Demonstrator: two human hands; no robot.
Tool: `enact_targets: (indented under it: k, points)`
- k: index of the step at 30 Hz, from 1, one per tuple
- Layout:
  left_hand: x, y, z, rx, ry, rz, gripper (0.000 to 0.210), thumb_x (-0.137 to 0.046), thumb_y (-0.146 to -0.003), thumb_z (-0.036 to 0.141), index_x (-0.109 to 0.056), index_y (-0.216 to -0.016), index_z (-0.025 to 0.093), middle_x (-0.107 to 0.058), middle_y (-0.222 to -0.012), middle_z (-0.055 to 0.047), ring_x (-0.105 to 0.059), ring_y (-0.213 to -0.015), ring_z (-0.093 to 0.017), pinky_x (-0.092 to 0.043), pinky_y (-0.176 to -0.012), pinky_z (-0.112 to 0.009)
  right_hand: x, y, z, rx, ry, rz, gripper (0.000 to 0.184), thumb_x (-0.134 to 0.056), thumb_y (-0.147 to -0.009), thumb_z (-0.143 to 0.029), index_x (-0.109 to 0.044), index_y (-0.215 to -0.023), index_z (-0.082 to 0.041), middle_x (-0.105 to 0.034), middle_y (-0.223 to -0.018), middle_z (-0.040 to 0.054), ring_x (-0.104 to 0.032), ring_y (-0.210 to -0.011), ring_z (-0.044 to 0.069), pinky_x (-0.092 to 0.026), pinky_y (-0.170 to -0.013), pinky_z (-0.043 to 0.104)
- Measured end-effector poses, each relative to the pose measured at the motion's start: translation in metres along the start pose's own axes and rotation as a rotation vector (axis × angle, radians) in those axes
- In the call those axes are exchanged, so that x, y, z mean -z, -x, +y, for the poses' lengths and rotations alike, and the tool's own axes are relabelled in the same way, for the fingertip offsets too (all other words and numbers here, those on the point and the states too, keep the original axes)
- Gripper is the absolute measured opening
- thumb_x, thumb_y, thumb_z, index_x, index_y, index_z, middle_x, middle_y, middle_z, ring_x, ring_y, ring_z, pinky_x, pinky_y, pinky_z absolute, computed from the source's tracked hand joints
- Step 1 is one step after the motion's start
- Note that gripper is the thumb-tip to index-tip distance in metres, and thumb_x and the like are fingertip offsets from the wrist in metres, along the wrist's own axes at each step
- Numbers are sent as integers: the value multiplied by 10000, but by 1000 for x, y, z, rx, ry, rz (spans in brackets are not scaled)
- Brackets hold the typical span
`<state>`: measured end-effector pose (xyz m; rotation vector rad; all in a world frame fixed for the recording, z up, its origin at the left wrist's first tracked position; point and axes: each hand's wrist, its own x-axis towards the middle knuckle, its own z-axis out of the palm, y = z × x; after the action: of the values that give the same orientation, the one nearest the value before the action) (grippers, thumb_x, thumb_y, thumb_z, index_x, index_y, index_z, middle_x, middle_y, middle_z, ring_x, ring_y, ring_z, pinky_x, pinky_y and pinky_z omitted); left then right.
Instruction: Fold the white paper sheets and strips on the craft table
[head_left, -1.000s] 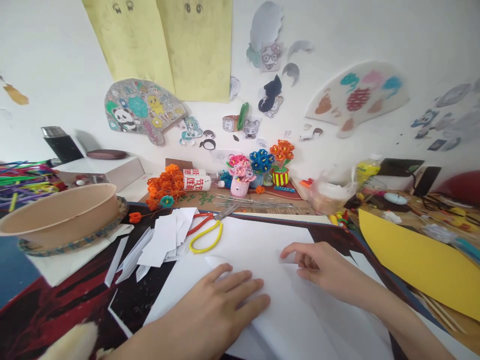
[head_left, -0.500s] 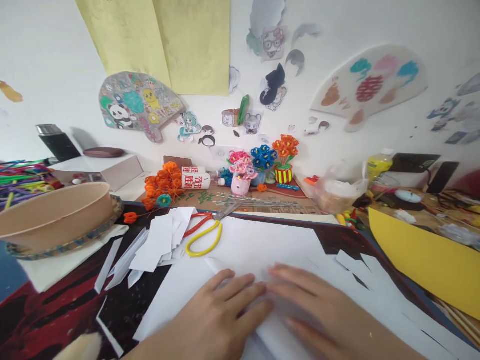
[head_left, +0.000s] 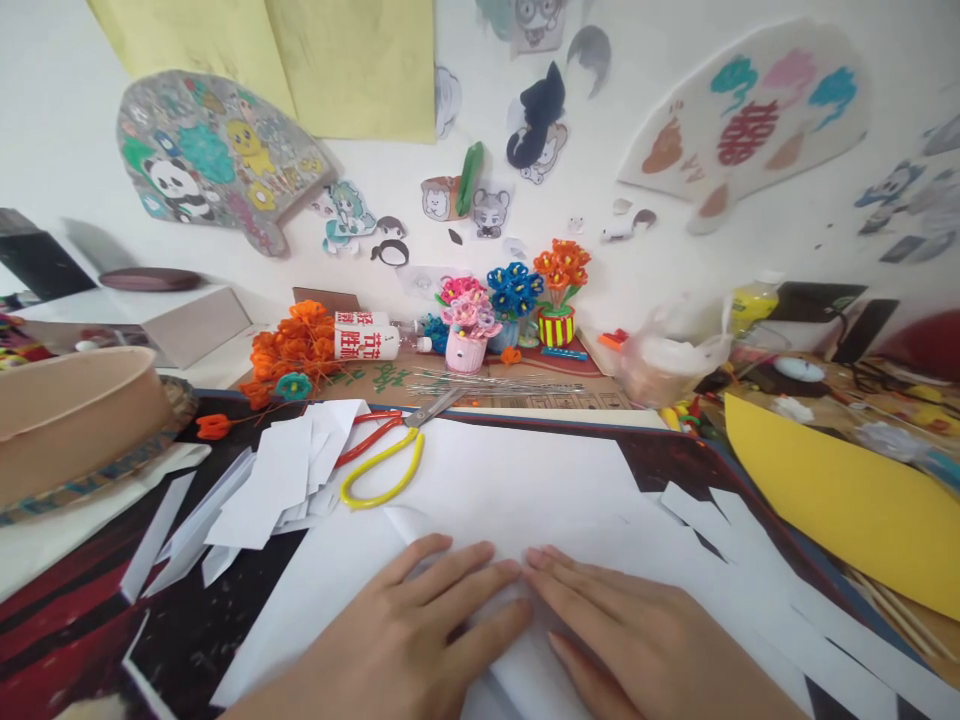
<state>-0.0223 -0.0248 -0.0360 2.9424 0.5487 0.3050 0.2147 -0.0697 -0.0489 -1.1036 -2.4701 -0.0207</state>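
Both of my hands press on a large sheet of white paper [head_left: 517, 470], part of which is folded over beneath them. My left hand [head_left: 420, 620] lies with its fingers stretched and slightly spread on the folded part. Beside it, my right hand [head_left: 630, 620] rests flat, fingers stretched and close together, its fingertips nearly meeting those of the left. Neither hand grips anything. A pair of scissors [head_left: 382, 460] with red and yellow handles lies on the paper's far left edge. Left of the scissors is a heap of cut white paper pieces [head_left: 262, 480].
Paper strips [head_left: 697, 515] lie to the right, near a yellow card [head_left: 847, 500]. A round beige container [head_left: 75, 420] stands at left. Along the back are orange craft flowers [head_left: 300, 345], small flower pots [head_left: 465, 350], metal wires [head_left: 495, 383] and a plastic bag [head_left: 667, 355].
My right hand, blurred before, now lies still and flatter, its fingers closer together. My left hand keeps its pose on the paper. The camera view has shifted slightly.
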Motion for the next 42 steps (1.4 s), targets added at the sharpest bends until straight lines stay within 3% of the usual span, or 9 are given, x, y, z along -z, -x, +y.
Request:
enact_targets:
  k: [6, 15, 23, 42]
  points:
    - [4, -1, 0, -7, 6, -23, 492, -491, -873, 152, -466, -1356, 240, -530, -1377, -54, -502, -1253, -239, -381, -1053, -348, 0, 0, -2, -17, 30, -18, 358, -488, -839, -147, -664, -1147, -103, -668, -1149, 109, -692, -964, 233, -592, -789, 284]
    - [-6, 2, -4, -33, -21, -21, 506, -495, -871, 149, -455, -1367, 237, -507, -1398, -42, -492, -1261, -241, -366, -1067, -357, 2, 0, 2, 24, 89, -37, 358, -483, -834, -139, -671, -1136, -96, -664, -1153, 96, -690, -971, 222, -590, -782, 269]
    - [-28, 10, -9, -62, -131, 128, 436, -413, -928, 202, -468, -1357, 260, -492, -1414, -1, -465, -1278, -205, -369, -1067, -362, 1, -1, 1, 6, 171, 34, 360, -400, -880, -111, -696, -1085, -121, -688, -1127, 59, -685, -983, 174, -578, -797, 224]
    - [-31, 9, -11, -86, -282, 179, 368, -360, -967, 223, -533, -1288, 274, -519, -1391, 12, -474, -1262, -185, -392, -1038, -329, 3, -2, 8, 33, 181, 34, 390, -349, -912, -120, -700, -1079, -155, -695, -1115, 15, -690, -963, 141, -559, -795, 188]
